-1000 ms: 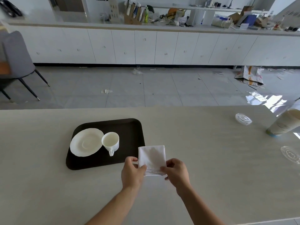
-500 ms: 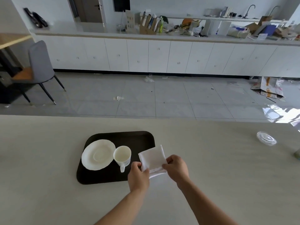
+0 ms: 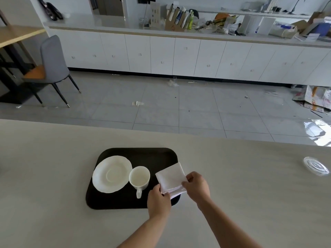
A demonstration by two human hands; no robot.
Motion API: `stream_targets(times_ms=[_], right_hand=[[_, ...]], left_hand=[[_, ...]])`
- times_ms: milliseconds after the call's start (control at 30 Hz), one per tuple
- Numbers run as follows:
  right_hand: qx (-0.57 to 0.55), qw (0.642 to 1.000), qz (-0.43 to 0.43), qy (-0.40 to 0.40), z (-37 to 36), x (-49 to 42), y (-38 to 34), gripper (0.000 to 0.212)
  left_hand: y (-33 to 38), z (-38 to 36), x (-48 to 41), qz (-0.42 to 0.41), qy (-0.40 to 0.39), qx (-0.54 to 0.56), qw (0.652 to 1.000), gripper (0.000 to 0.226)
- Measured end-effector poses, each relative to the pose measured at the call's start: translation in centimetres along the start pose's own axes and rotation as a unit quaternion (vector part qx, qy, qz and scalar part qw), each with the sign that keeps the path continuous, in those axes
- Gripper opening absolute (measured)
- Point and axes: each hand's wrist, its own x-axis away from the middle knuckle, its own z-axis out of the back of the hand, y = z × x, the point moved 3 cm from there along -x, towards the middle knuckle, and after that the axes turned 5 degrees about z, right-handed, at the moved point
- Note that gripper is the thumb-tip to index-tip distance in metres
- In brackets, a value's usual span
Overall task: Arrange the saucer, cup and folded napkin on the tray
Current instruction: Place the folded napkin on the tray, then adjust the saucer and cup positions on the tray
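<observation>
We see the pale table (image 3: 232,176) filling the lower half of the frame, with one dark tray (image 3: 143,154) left of centre. Both forearms come up from the bottom edge, angled toward the tray's right end. Left hand (image 3: 158,201) sits at the tray's lower right corner, fingers curled, pinching the near corner of the folded napkin (image 3: 170,178). Right hand (image 3: 197,187) is just right of it, thumb and fingers closed on the napkin's right edge. The one napkin lies between the two grips, tilted like a diamond over the tray's right end; we can't tell if it touches the tray. One white saucer (image 3: 112,174) on the tray's left part, one white cup (image 3: 139,178) just beside it, handle toward the bottom. One clear plastic lid (image 3: 316,166) far right.
</observation>
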Motion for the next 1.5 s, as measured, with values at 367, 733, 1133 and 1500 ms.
stream_targets(times_ms=[367,733,1133,1500], right_hand=[[0.057,0.994,0.077,0.053,-0.3,2.0,0.7,0.034],[0.027,0.978,0.192,0.08,-2.5,4.4,-5.8,0.015],[0.079,0.973,0.215,0.01,-6.6,-0.5,-14.5,0.009],[0.238,0.931,0.19,-0.202,-13.2,-5.8,-19.2,0.023]], left_hand=[[-3.5,4.8,3.0,-0.182,-0.027,-0.152,0.971,0.043],[-9.3,17.9,0.2,-0.202,0.14,-0.236,0.94,0.029],[-14.8,23.9,-9.2,-0.131,0.194,-0.366,0.901,0.056],[-15.7,23.4,-10.1,-0.096,0.188,-0.373,0.904,0.058]])
